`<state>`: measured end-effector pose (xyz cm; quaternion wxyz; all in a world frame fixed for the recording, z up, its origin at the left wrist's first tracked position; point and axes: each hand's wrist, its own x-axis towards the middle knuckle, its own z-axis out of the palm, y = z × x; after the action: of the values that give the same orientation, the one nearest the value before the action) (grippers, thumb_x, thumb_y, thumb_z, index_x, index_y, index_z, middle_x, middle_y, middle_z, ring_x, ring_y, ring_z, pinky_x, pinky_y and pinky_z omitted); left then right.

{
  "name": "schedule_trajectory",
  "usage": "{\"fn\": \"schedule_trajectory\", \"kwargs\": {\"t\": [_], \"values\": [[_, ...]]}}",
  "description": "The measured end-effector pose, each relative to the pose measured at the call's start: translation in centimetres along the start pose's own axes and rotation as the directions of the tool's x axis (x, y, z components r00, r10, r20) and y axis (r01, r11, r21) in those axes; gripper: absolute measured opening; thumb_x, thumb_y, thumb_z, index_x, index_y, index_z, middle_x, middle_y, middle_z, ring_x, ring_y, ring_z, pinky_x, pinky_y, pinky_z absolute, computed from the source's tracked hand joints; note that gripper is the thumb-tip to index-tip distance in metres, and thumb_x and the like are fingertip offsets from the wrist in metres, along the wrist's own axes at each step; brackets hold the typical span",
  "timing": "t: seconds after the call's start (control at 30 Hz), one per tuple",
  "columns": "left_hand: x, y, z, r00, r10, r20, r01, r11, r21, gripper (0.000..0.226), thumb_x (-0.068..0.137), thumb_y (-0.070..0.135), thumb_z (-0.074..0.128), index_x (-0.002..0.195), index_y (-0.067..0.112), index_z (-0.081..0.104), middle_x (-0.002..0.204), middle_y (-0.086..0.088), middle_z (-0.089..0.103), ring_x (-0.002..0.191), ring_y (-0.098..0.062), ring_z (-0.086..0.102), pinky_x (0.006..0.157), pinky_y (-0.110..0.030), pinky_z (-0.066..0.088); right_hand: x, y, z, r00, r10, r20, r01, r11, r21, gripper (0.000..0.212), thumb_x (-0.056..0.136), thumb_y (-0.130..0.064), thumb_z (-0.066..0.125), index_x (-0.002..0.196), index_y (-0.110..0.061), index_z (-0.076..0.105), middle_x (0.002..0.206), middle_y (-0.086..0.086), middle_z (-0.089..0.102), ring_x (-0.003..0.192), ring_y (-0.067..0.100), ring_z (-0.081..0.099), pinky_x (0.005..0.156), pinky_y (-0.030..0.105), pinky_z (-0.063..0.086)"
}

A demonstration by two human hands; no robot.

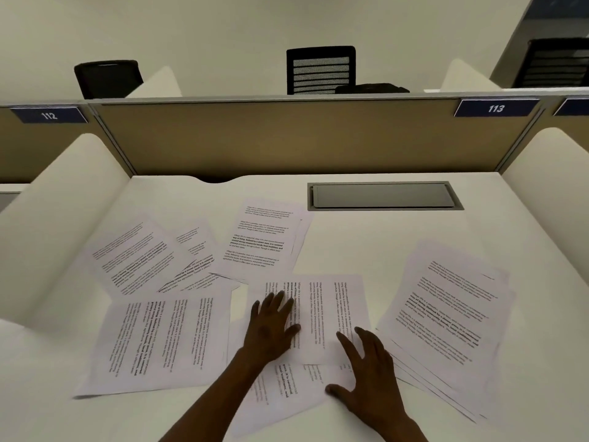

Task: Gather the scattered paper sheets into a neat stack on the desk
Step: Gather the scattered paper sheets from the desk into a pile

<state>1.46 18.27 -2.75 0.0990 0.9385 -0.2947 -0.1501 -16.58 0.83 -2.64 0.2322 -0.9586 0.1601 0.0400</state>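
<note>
Printed sheets [331, 317] scattered unstacked across a white desk [366, 237], overlapping in loose groups: two to the left, one near the back centre, a fanned pile [446, 314] to the right, more at the front edge. Left hand [274, 327] flat on the centre sheet, fingers spread wide, palm down, gripping nothing. Right hand [366, 374] just beside it, also splayed and pressed flat on the lower sheets [287, 390], thumb out toward the front edge, nothing pinched. Behind, a closed grey cable hatch [382, 195] set in the desk, a tan partition [287, 135] with label 113 [495, 108], black chairs [320, 70] beyond.
</note>
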Motion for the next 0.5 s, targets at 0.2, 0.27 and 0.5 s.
{"fn": "schedule_trajectory", "kwargs": {"t": [0.2, 0.27, 0.5], "values": [[-3.4, 1.4, 1.3, 0.999, 0.022, -0.045, -0.02, 0.999, 0.044, 0.081, 0.084, 0.067, 0.019, 0.149, 0.023, 0.039, 0.157, -0.004, 0.037, 0.148, -0.026, 0.026, 0.125, -0.046, 0.007, 0.5, 0.2, 0.7, 0.996, 0.029, -0.08, -0.029, 1.0, -0.003, 0.098, 0.064, -0.076, 0.059, 0.148, -0.035, 0.029, 0.157, 0.009, 0.028, 0.145, 0.027, 0.016, 0.112, 0.049, 0.027], [-4.0, 1.5, 2.0, 0.996, 0.022, -0.086, -0.02, 0.999, 0.026, 0.074, 0.084, 0.064, 0.03, 0.14, 0.021, 0.051, 0.144, -0.006, 0.051, 0.137, -0.029, 0.042, 0.122, -0.048, 0.019, 0.6, 0.3, 0.6, 0.992, 0.03, -0.122, -0.029, 1.0, 0.008, 0.096, 0.063, -0.072, 0.064, 0.145, -0.033, 0.034, 0.152, 0.01, 0.036, 0.141, 0.027, 0.023, 0.108, 0.051, 0.035], [-2.4, -0.2, 1.1, 0.964, -0.115, -0.24, 0.087, 0.989, -0.122, 0.055, 0.094, 0.052, 0.045, 0.136, 0.018, 0.056, 0.141, -0.01, 0.053, 0.133, -0.032, 0.047, 0.118, -0.045, 0.031, -1.2, -0.3, 0.9, 0.982, -0.114, -0.153, 0.118, 0.993, 0.014, 0.082, 0.067, -0.078, 0.06, 0.134, -0.032, 0.054, 0.148, 0.005, 0.044, 0.14, 0.024, 0.035, 0.108, 0.046, 0.037]]}}
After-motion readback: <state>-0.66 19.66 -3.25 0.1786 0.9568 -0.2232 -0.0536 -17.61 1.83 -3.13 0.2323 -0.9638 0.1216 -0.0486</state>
